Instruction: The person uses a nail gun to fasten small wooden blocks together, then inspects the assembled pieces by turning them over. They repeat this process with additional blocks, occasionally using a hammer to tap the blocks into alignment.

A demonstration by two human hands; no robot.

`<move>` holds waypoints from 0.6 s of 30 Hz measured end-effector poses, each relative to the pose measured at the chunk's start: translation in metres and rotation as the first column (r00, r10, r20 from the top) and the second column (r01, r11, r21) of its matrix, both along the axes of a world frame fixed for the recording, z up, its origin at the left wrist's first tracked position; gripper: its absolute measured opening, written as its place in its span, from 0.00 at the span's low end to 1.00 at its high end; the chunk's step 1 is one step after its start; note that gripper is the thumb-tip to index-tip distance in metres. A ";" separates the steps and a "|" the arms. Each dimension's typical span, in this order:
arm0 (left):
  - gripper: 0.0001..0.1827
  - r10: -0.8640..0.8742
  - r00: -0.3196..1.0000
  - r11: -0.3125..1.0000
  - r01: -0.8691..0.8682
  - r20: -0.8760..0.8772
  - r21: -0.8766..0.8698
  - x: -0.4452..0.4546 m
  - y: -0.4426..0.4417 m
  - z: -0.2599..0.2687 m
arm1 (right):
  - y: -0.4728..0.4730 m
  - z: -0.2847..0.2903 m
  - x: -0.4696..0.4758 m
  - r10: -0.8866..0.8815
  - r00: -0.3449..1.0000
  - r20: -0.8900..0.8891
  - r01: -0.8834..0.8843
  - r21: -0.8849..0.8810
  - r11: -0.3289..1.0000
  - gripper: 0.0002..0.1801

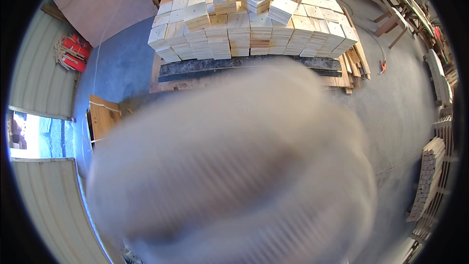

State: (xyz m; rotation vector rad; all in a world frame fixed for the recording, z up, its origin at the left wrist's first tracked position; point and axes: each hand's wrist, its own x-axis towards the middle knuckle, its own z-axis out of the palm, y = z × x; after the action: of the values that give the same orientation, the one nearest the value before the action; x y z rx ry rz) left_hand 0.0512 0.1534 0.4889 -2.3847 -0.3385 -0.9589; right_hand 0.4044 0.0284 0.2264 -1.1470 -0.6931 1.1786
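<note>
A large, pale, blurred shape with ribbed fabric, seemingly a knit-gloved hand or both hands (234,128), fills the middle and bottom of the view very close to the camera. Which hand it is, how the fingers lie and whether anything is held cannot be told. Beyond it stand stacked square plywood blocks (238,33) in tight rows, many with a small hole in the top face. Several loose stacks, one of them a tilted block stack (284,7), sit on top. Under the rows is a black-faced beam (205,66) on a wooden pallet base (155,80), partly covered by the blur.
Wood strips (353,62) lie by the pallet's right side. A cardboard box (104,115) stands at left, with red fire extinguishers (75,53) near the wall. Right of the pallet are a small wooden trestle (392,24), a red clamp (383,66) on the floor and stacked slats (428,179).
</note>
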 end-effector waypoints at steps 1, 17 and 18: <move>0.05 0.048 0.998 0.999 -0.048 0.040 -0.018 -0.010 -0.001 -0.003 | 0.003 0.002 -0.003 0.029 1.000 -0.006 -0.029 0.037 0.999 0.32; 0.55 0.446 0.290 -0.727 -0.435 -0.847 -0.531 -0.257 -0.116 -0.491 | -0.003 -0.020 0.012 0.096 0.995 -0.021 -0.097 -0.109 0.989 0.33; 0.59 0.427 0.253 -0.784 -0.375 -0.868 -0.495 -0.264 -0.150 -0.543 | -0.002 -0.025 0.018 0.112 0.993 -0.034 -0.116 -0.131 0.985 0.33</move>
State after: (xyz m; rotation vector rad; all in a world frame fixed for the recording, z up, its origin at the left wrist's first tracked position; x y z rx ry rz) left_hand -0.2124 0.0033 -0.0539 -1.6323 -3.4196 0.4991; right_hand 0.4220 0.0261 0.2017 -1.2135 -0.6753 1.3512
